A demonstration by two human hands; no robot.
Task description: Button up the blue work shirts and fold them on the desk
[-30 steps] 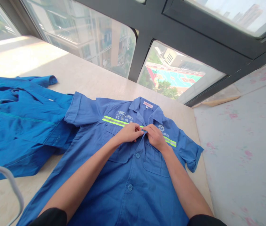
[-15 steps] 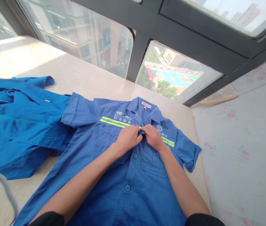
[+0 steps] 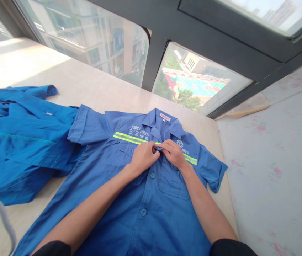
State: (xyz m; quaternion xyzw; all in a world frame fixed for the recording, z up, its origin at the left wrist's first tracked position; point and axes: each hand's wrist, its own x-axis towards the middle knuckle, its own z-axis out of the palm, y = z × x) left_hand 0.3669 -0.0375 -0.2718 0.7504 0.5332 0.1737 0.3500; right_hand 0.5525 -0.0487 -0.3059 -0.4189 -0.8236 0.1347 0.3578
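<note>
A blue short-sleeved work shirt (image 3: pixel 129 220) lies front up, collar toward the window, with a yellow-green reflective stripe across its chest. My left hand (image 3: pixel 144 155) pinches the front placket at stripe height. Close beside it, my right hand (image 3: pixel 174 153) grips the same edge of cloth, fingertips nearly meeting. Whatever button or buttonhole lies between the fingers is hidden. Below the hands, an upper button (image 3: pixel 152 175) and a lower button (image 3: pixel 143 212) show on the placket.
A brighter blue garment (image 3: pixel 28 142) lies crumpled at the left, touching the shirt's sleeve. The pale sill (image 3: pixel 86 85) runs along the grey window frame (image 3: pixel 161 21). A flowered wall (image 3: pixel 273 160) borders the right side. A grey curved tube (image 3: pixel 5 217) stands at lower left.
Both hands stay at the same spot on the placket, with only small finger movements. The whole view has shifted slightly.
</note>
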